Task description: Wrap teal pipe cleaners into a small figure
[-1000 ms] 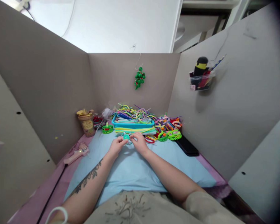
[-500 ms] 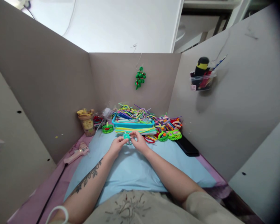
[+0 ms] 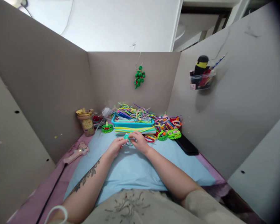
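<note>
A small teal pipe-cleaner piece (image 3: 126,137), round with a loop hanging under it, is held above the blue sheet (image 3: 135,168). My left hand (image 3: 116,146) pinches it from the left between thumb and fingers. Against its right side, my right hand (image 3: 140,143) has its fingers bent and closed over it, hiding part of the piece. Just behind my hands lies a bundle of yellow, white and teal pipe cleaners (image 3: 135,130). Red-handled scissors (image 3: 149,138) lie partly behind my right hand.
At the back stands a blue tray (image 3: 133,125) heaped with pipe cleaners. Green pipe-cleaner pieces (image 3: 174,134) sit right, near a black case (image 3: 187,145). Left are a cup (image 3: 86,123) and a pink glue gun (image 3: 77,154) with a cord. Grey panels (image 3: 116,81) enclose three sides.
My right hand's fingers have moved left over the teal piece and now cover more of it. The left hand keeps its pinch. The view has shifted very slightly.
</note>
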The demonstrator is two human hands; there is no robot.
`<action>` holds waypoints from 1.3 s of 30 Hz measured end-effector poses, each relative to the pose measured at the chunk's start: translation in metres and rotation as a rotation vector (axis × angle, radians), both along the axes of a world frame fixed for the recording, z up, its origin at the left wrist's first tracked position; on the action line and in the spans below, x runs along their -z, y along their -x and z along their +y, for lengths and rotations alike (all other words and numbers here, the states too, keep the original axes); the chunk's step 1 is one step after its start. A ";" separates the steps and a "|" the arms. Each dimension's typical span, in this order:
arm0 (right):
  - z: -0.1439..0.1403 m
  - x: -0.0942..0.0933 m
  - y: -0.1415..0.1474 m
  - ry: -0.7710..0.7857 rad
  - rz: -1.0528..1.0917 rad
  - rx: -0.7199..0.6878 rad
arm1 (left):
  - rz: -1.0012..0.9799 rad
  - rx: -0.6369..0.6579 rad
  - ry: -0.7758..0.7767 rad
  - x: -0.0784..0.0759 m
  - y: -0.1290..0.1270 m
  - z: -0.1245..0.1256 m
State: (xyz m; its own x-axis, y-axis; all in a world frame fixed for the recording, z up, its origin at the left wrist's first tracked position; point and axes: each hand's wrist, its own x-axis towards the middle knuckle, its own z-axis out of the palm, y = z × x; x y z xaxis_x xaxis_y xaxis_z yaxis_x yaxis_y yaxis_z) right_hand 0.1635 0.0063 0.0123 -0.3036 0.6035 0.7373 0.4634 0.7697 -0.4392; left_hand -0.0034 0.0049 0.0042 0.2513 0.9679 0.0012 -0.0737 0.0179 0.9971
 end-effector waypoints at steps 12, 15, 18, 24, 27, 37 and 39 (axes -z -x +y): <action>0.000 -0.001 0.003 0.155 0.223 0.003 | 0.044 -0.095 -0.179 -0.009 -0.003 -0.004; 0.000 -0.004 0.002 0.159 0.226 0.009 | 0.090 -0.108 -0.294 -0.006 -0.003 -0.002; 0.000 -0.006 0.002 0.084 0.179 0.046 | 0.115 -0.121 -0.342 -0.002 -0.002 0.000; 0.003 -0.003 0.004 0.098 0.154 0.134 | 0.121 -0.157 -0.357 -0.003 -0.001 0.001; 0.007 0.002 0.002 0.159 0.193 0.150 | 0.190 -0.181 -0.413 -0.004 0.000 0.001; 0.019 0.012 -0.005 0.475 0.322 -0.007 | 0.374 -0.136 -0.579 0.001 0.000 0.004; 0.019 0.012 -0.003 0.475 0.319 0.024 | 0.369 -0.157 -0.564 0.000 0.000 0.004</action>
State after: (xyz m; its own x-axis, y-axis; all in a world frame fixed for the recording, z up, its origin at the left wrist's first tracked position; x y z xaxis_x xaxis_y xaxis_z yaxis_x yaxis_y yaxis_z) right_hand 0.1669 0.0250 0.0007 -0.0927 0.8950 0.4364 0.2662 0.4446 -0.8553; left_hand -0.0039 0.0088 0.0046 0.1894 0.8694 0.4563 0.3129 -0.4939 0.8112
